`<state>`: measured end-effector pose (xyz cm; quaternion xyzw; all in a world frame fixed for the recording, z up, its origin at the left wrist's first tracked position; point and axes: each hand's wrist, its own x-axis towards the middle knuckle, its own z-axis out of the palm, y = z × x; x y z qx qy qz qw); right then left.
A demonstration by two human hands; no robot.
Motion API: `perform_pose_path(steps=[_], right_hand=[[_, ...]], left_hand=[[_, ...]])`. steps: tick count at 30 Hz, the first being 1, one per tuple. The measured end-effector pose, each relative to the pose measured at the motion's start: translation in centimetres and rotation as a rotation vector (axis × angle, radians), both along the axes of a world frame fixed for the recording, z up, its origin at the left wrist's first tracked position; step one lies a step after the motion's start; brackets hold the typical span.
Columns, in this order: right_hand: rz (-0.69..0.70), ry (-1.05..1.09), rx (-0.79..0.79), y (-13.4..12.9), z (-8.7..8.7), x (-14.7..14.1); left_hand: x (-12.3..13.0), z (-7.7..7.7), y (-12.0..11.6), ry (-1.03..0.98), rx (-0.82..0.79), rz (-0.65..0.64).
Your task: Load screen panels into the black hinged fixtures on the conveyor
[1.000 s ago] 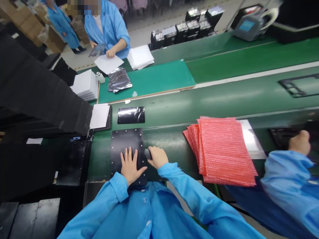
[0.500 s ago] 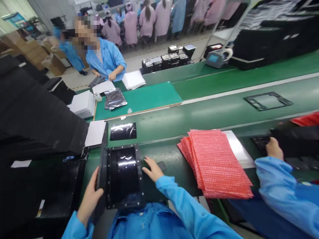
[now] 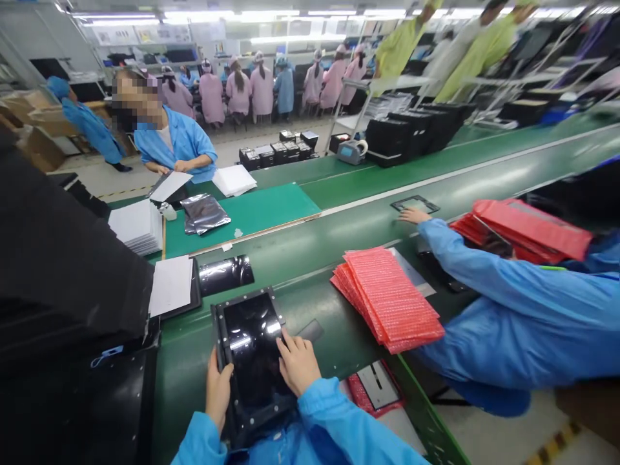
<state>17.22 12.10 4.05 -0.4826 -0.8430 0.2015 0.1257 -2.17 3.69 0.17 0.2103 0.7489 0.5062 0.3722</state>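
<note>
Black riveted panel [image 3: 249, 342]: long axis near-to-far, far end leaning slightly left
Left hand [image 3: 216, 392]: clamped on panel's left edge
Right hand [image 3: 297, 361]: open, fingers resting on top, no real grip

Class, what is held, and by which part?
The left hand grips a black frame by its left edge; the right hand lies on its glossy panel.

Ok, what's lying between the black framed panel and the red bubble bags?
In the head view, a small dark flat piece lies on the green conveyor belt, between the black framed panel and the stack of red bubble bags.
</note>
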Motion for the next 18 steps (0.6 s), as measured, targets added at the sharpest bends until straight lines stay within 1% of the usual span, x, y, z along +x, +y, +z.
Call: perform_pose_path(steps=[1, 2, 5, 6, 7, 8, 10, 12, 14, 16, 18], right_hand=[[-0.056, 0.052, -0.027, 0.0, 0.1, -0.4], [-0.126, 0.139, -0.101, 0.3, 0.1, -0.7], [-0.364, 0.450, -0.478, 2.7, 0.1, -1.1], [-0.425, 0.516, -0.581, 3.5, 0.2, -1.1], [-0.466, 0.556, -0.639, 4.2, 0.2, -1.1], [-0.485, 0.574, -0.653, 4.6, 0.3, -1.2], [-0.475, 0.571, -0.616, 4.7, 0.4, -1.5], [-0.460, 0.555, -0.586, 4.4, 0.4, -1.8], [-0.460, 0.551, -0.594, 4.1, 0.4, -2.1], [-0.455, 0.568, -0.624, 4.1, 0.4, -1.9], [-0.442, 0.574, -0.689, 4.4, 0.2, -1.4]], left_hand=[[0.1, -0.2, 0.2, 0.015, -0.001, -0.010], [0.3, -0.3, 0.4, 0.030, -0.006, -0.020], [0.4, -0.1, 0.8, 0.048, -0.024, -0.050], [0.2, -0.1, 0.7, 0.036, -0.021, -0.067], [-0.3, -0.1, 0.5, 0.014, -0.014, -0.087], [-1.0, -0.1, 0.1, -0.019, 0.000, -0.106], [-2.8, -0.6, -1.1, -0.107, 0.039, -0.118], [-4.8, -1.1, -2.3, -0.201, 0.034, -0.072], [-6.1, -1.6, -3.1, -0.260, -0.001, -0.018], [-6.1, -2.1, -3.2, -0.260, -0.013, -0.019], [-4.9, -2.6, -2.5, -0.205, 0.036, -0.068]])
